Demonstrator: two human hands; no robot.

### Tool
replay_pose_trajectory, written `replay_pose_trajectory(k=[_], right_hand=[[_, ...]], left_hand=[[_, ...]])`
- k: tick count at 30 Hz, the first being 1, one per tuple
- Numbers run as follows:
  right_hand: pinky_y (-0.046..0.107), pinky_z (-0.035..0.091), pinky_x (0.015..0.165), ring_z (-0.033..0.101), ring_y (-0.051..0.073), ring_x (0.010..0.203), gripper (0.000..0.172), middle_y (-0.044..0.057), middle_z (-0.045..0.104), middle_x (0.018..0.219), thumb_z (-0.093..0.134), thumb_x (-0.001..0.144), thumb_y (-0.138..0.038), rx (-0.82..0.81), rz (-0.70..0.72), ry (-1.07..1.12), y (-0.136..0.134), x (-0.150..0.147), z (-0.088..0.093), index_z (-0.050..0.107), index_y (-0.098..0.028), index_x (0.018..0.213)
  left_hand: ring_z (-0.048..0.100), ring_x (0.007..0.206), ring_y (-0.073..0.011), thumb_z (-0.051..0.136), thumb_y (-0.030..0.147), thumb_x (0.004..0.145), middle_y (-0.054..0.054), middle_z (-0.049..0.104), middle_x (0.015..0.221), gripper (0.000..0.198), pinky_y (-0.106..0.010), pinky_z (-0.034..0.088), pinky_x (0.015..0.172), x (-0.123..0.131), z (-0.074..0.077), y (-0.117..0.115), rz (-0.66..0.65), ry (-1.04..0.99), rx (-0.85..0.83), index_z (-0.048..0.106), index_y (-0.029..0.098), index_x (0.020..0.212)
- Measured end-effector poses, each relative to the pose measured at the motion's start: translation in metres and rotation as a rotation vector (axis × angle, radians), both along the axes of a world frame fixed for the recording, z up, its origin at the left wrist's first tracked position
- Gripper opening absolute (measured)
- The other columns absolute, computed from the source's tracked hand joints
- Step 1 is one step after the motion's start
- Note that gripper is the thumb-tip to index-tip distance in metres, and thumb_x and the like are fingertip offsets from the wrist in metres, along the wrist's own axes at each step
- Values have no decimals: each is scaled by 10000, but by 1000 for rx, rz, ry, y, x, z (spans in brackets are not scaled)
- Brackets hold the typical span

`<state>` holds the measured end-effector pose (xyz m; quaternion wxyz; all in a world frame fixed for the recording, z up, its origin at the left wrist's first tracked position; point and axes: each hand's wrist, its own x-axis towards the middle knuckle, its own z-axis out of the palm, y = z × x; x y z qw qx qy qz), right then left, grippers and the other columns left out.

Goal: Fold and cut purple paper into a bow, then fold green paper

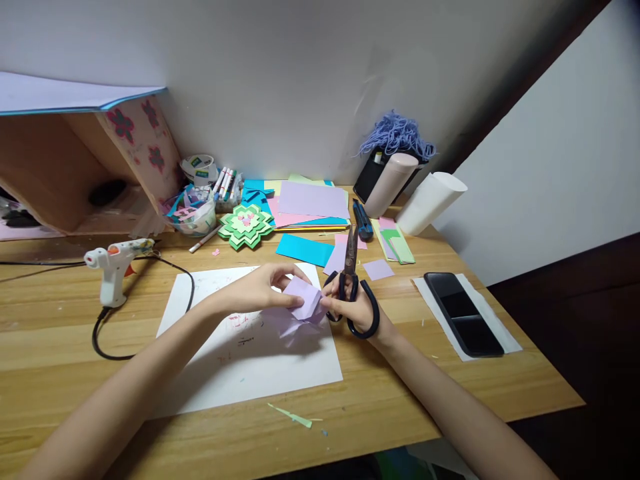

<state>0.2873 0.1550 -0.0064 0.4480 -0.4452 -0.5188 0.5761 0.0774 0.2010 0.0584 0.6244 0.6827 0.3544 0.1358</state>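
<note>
Above a white paper sheet (260,373) on the wooden counter (450,393), left hand (260,288) fingers pinch a folded lilac paper piece (306,301); right hand (350,308) grips black-handled scissors (351,280), blades shut, pointing up.

head cam | above desk (50,320), facing forward-down | close | edges perhaps distorted

The right hand (349,308) partly hides the scissors (351,257) (tape (200,167) label unreadably small).
</note>
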Motion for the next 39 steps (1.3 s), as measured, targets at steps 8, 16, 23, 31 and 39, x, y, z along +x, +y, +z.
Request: replay_pose_trajectory(k=[8,16,23,31,39], right_hand=[[218,415,430,495,83,459,313,-38,546,641,758,622,-345,-65,36,-8,-7,-4,6,512,-178,721],[213,427,381,461,75,370,358,-79,492,454,792,549,-349,-130,-226,235,4,-9,4,499,-182,669],[176,496,485,542,63,450,388,-83,539,514,816,502,-239,-199,-499,510,9,-8,8,477,-188,684],[230,512,483,559,102,453,466,-74,545,509,836,474,-313,-277,-346,441,-3,-25,1,453,-194,712],[258,484,428,546,119,402,615,-10,549,545,467,650,-774,-301,55,293,-3,-12,7,497,-162,703]], left_hand=[[544,641,-122,665,289,694,-6,598,730,486,-219,396,577,0,-8,2,101,-55,-29,500,152,1131],[596,800,-177,555,533,759,-84,645,926,496,-257,443,671,8,-13,3,399,-297,-278,593,159,1081],[569,946,-211,581,599,705,-136,620,1038,541,-299,444,807,29,-37,-14,306,-481,-534,615,124,962],[545,746,-168,584,498,747,-45,621,771,359,-263,406,656,43,-46,-37,358,-185,-2,604,144,802],[323,444,-91,483,412,767,42,350,429,419,-258,254,491,25,-28,-22,617,-9,127,373,188,431]])
